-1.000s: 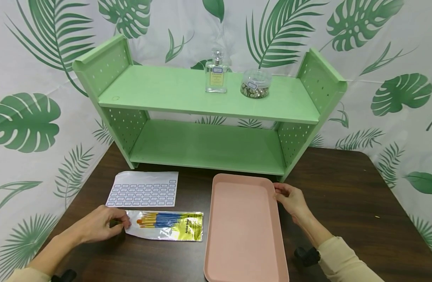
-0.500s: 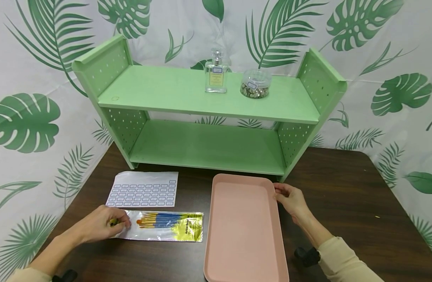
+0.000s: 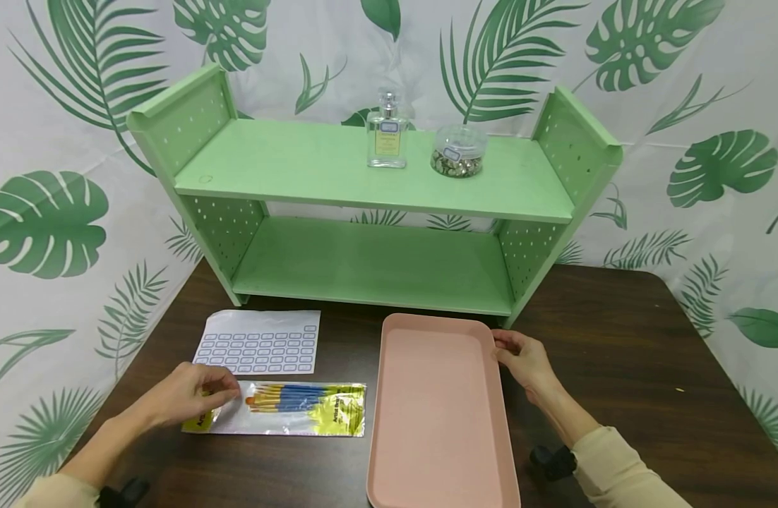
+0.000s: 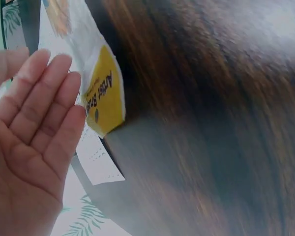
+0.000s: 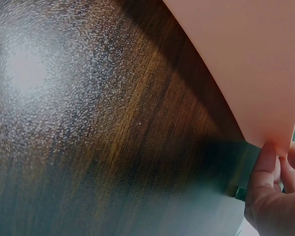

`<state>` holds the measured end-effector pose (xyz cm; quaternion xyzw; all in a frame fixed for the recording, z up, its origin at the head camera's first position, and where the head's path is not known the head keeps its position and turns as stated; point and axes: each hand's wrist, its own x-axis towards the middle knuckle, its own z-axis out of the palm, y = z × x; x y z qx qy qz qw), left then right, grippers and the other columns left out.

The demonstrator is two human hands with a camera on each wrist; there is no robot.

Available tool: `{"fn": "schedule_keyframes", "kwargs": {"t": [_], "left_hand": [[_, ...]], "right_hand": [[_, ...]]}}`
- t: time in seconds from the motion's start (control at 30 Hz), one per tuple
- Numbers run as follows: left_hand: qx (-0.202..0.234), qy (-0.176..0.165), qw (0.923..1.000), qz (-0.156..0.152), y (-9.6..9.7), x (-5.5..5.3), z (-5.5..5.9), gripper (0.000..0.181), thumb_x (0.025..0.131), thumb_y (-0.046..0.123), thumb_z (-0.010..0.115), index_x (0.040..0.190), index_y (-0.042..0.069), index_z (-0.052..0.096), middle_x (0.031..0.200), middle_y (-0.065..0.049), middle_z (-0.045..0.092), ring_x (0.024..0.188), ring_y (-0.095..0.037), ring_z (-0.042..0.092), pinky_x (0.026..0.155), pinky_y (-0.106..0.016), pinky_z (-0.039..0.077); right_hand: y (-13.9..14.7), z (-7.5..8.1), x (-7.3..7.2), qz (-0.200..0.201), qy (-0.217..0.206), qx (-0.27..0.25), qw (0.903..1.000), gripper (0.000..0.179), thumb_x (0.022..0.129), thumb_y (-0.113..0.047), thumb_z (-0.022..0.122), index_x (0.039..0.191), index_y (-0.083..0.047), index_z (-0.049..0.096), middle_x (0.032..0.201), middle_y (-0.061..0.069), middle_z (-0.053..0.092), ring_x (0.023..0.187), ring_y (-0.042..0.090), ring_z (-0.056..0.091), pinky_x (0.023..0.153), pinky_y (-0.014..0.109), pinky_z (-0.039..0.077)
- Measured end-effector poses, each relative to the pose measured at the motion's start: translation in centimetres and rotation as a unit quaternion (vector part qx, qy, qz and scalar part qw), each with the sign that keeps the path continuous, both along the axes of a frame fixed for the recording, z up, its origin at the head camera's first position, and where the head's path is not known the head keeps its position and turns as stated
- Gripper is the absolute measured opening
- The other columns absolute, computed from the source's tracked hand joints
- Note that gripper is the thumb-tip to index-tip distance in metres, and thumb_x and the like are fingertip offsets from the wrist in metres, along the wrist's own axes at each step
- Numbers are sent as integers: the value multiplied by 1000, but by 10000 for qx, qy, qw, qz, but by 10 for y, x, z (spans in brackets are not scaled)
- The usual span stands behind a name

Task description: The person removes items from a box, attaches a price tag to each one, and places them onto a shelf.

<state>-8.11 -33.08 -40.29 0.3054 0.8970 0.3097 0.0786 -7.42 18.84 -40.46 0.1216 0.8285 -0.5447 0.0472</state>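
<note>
A clear packet of paintbrushes point(image 3: 294, 409) with yellow printed ends lies flat on the table in the head view. Over its left end hovers my left hand point(image 3: 182, 395); the left wrist view shows that hand's fingers extended beside the packet's yellow end point(image 4: 108, 98), with nothing in its palm. To the packet's right is a shallow pink tray point(image 3: 443, 416). My right hand point(image 3: 525, 367) pinches the tray's right rim near its far corner, between thumb and fingers, as the right wrist view also shows at the tray corner point(image 5: 265, 118).
Behind the packet lies a white sheet of small blue-bordered labels point(image 3: 258, 342). A green two-level shelf point(image 3: 376, 264) stands at the back. On its top sit a labelled glass perfume bottle point(image 3: 387, 144) and a clear round jar point(image 3: 459, 152) of small items.
My left hand has let go of the packet's left end and moved slightly up and right. The yellow left end now shows beneath it. The right hand and tray have stayed still.
</note>
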Motion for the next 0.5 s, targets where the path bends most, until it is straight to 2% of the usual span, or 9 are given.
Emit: {"fn": "schedule_keyframes", "kwargs": {"t": [0.1,0.17,0.23,0.33,0.4,0.5], "left_hand": [[17,-109,9987,502,1,-5,1,5,80,10,72,83,12,68,76,7,68,67,5,55,56,-19,48],[-66,-141,9940,1085,0,-10,2,11,79,9,73,88,6,68,80,1,70,70,-1,60,58,-20,50],[-173,-79,9838,1781,-2,-16,2,19,79,9,73,95,0,66,82,-7,70,72,-11,64,59,-21,50],[-295,43,9620,2715,-7,-27,1,35,81,12,71,108,-8,59,90,-19,69,78,-26,65,59,-25,49],[-349,-10,9496,3114,-10,-34,-1,44,82,15,70,114,-11,54,98,-26,66,83,-35,64,61,-33,50],[-481,-252,9381,3420,-15,-42,-3,55,83,19,69,120,-15,48,107,-32,60,92,-43,59,70,-45,48]], "right_hand": [[0,0,0,-8,1,11,10000,38,89,5,53,126,13,49,110,24,57,86,5,52,74,16,49],[0,0,0,-16,-4,29,10000,37,89,4,53,126,13,50,110,24,57,87,6,51,73,16,49],[0,0,0,-28,-11,36,10000,37,89,4,53,125,12,50,110,24,57,87,7,51,72,15,48],[0,-1,0,-44,-9,24,10000,37,90,4,54,125,12,50,110,24,57,88,8,51,71,14,48],[1,-2,0,-43,9,-24,10000,37,90,4,53,125,13,50,110,24,57,87,7,51,71,13,48],[0,-3,0,-25,66,-80,9999,37,90,4,53,125,13,50,111,25,57,86,5,52,71,13,48]]}}
